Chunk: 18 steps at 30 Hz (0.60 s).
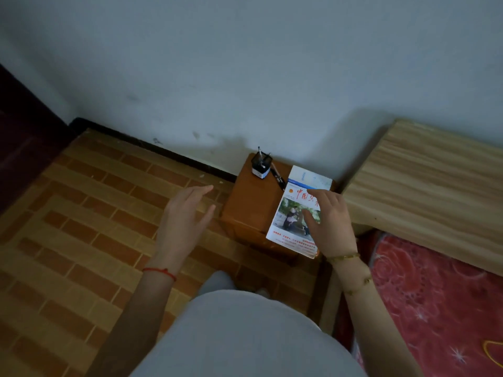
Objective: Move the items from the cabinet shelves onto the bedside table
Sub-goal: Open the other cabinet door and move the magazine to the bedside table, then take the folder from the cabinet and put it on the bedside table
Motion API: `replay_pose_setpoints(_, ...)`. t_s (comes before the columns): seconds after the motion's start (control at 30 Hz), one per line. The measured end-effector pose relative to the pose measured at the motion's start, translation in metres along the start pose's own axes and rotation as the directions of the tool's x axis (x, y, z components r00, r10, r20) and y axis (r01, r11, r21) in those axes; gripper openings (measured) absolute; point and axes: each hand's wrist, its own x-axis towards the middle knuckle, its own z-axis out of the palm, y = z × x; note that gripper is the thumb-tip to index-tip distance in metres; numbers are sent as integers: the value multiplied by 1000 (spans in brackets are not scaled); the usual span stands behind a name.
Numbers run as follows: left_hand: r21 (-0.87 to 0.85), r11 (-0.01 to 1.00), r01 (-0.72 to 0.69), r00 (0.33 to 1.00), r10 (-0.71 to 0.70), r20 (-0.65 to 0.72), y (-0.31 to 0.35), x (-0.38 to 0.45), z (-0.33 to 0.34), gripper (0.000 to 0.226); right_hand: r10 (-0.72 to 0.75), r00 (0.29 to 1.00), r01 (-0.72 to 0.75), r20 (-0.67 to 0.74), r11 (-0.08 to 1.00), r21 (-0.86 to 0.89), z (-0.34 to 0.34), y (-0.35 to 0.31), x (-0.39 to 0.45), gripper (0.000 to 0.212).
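A small orange-brown bedside table [251,202] stands against the wall. On its right side lies a magazine [291,217] with red characters and a photo on the cover, over a white and blue book [310,178]. My right hand [330,221] rests with spread fingers on the magazine's right part. A black pen holder [261,163] with pens stands at the table's back left, and a dark pen [277,176] lies beside it. My left hand [185,216] hovers open over the floor, left of the table, holding nothing.
A wooden headboard [424,186] and a bed with a red patterned cover [435,300] are right of the table. A brick-patterned floor [95,227] spreads to the left. A dark wooden door or cabinet edge [21,148] is at far left.
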Motion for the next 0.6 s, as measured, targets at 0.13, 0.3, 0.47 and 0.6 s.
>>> replay_pose_setpoints(0.13,9,995,99,988,-97,-119,-20,-31,-35,41,-73,993,69,92,997,38,14,-38,15,40)
replay_pose_setpoints(0.3,10,959,283,930,-272,-246,-52,-81,-79,41,-247,949,239,193,969,64,45,-101,31,37)
replay_pose_setpoints(0.47,-12,887,462,822,-434,-370,-97,-144,-125,39,-472,840,454,267,881,132,87,-184,32,39)
replay_pose_setpoints(0.6,-9,808,590,718,-529,-452,-141,-200,-165,38,-586,756,531,291,810,249,113,-272,15,39)
